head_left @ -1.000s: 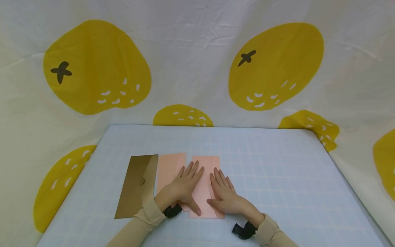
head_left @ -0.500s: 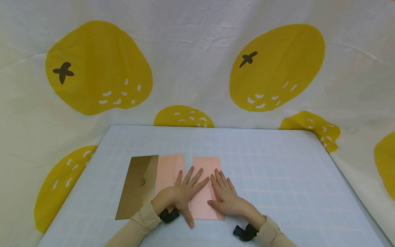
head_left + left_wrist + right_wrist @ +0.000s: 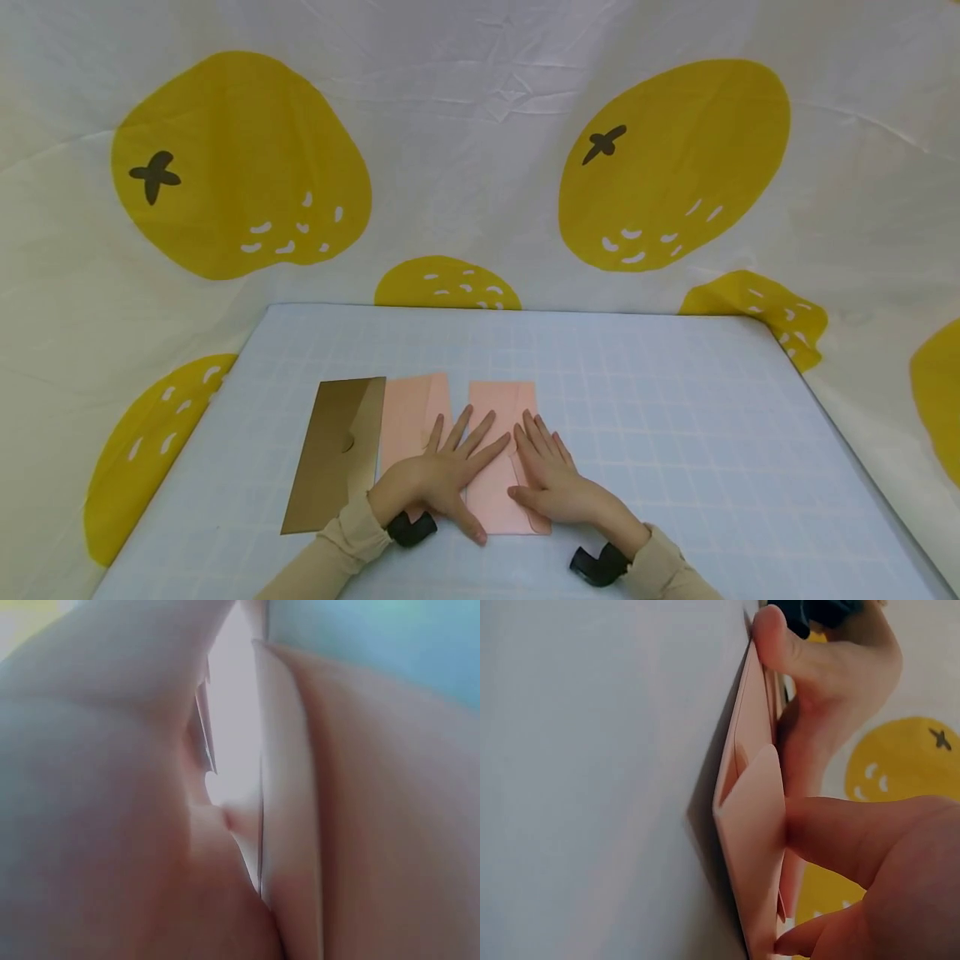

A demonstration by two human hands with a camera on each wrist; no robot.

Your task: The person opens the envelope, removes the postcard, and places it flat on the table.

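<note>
Two pink envelopes lie on the table (image 3: 675,417). The left hand (image 3: 448,479), released, spreads its straight fingers across the gap between the left pink envelope (image 3: 405,417) and the right pink envelope (image 3: 491,500), its index fingertip over the latter. The right hand (image 3: 551,482), likewise gripping nothing, rests straight fingers along that envelope's right side, thumb touching it; the right wrist view shows a flap (image 3: 756,825) slightly raised. Just left of the left pink envelope lies a brown envelope (image 3: 330,458).
</note>
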